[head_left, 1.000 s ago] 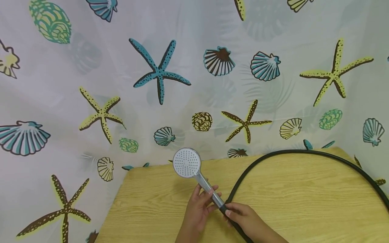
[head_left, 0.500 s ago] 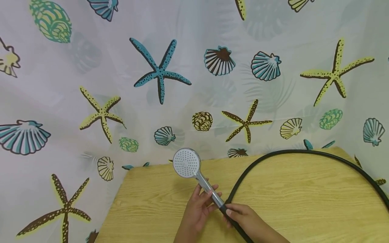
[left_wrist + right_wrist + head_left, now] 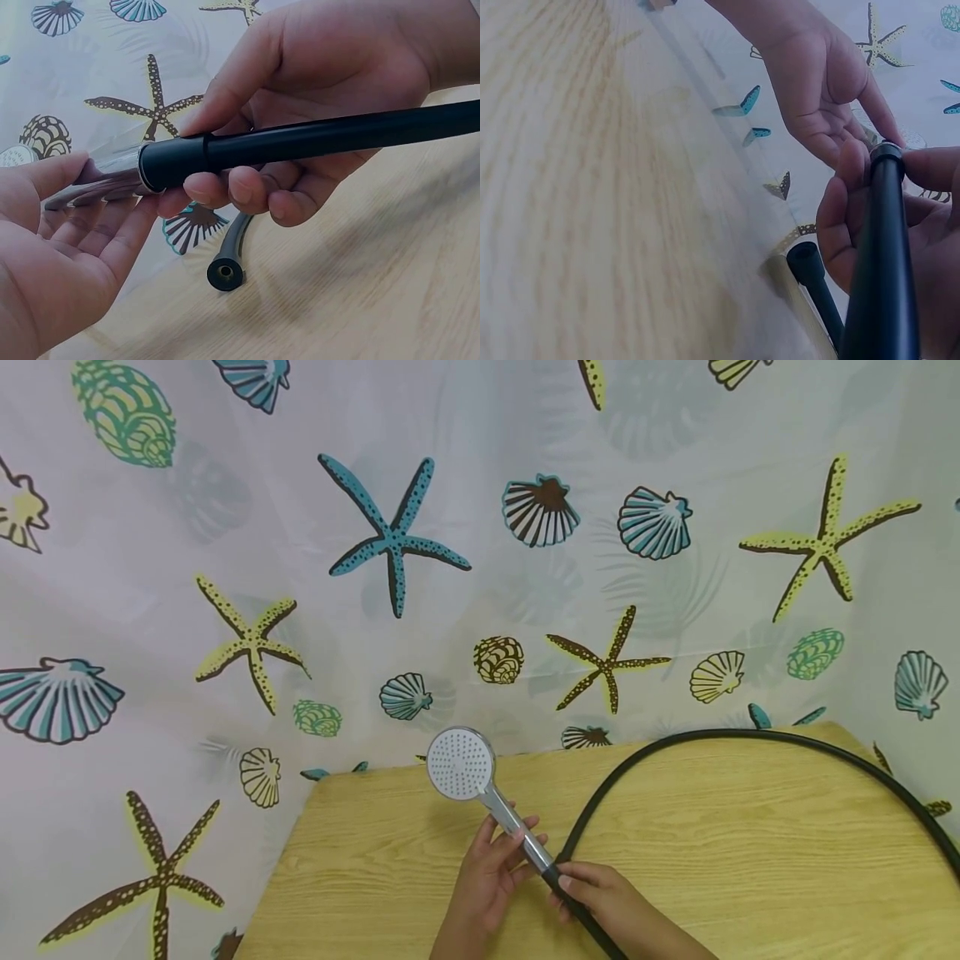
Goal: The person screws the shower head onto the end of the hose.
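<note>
A chrome shower head (image 3: 461, 763) with a round white spray face is held above the table, tilted up to the left. My left hand (image 3: 487, 872) grips its chrome handle between thumb and fingers. Just below, my right hand (image 3: 603, 897) pinches the black collar of the hose (image 3: 300, 142) where it meets the handle's end. In the left wrist view the collar (image 3: 176, 161) sits right against the chrome rim. The hose's other end (image 3: 225, 274), a black fitting with a hole, lies on the table beyond the hands.
The hose loops (image 3: 720, 734) across the table's back right and runs off the right edge. The wood-grain table (image 3: 360, 860) spans the front. A white curtain (image 3: 450, 593) printed with starfish and shells hangs behind and at both sides.
</note>
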`<state>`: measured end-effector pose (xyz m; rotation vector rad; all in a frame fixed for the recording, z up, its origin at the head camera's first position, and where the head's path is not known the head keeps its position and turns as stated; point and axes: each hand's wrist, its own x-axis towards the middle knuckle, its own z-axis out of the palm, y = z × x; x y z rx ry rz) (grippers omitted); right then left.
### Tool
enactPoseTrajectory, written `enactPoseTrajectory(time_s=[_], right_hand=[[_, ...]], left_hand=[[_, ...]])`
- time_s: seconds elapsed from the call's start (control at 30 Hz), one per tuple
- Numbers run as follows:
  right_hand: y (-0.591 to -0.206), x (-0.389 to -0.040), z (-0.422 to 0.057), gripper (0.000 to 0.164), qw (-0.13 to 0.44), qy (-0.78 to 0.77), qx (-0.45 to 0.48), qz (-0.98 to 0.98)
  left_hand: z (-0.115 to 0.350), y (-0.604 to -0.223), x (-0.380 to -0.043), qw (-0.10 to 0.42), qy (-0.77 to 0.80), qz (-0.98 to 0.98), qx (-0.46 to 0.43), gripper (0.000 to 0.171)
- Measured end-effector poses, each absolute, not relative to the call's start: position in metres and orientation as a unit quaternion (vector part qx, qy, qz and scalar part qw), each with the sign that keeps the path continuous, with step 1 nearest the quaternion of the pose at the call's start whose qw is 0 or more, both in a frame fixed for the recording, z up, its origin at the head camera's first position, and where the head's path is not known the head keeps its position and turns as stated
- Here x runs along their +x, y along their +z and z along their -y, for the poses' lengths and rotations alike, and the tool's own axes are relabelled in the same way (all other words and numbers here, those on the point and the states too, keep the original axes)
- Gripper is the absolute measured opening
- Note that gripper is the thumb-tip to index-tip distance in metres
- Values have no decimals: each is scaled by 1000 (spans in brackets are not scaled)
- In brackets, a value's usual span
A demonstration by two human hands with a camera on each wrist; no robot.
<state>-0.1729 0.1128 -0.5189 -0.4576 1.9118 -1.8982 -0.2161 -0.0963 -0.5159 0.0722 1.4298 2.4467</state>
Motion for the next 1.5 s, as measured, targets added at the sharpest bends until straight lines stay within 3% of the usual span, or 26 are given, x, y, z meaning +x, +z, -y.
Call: enactPoseTrajectory(time_s=[0.33,0.67,1.0,1.5], right_hand=[[-518,-171,-110,44,193,-687,-146,-685],[-515,-170,-107,40,167,-658,-125,-723],[-515,-170,-105,34,103,-579,-146,-796],[-509,-165,-103,34,76,-533,-170,-825]], left_hand=[[95,-514,-213,136,834,-534,11,64],[91,-511,-211,96,827,-553,-19,54],[86,-512,-212,61,818,-569,-50,52],[79,-511,-210,24,784,-615,-79,53]])
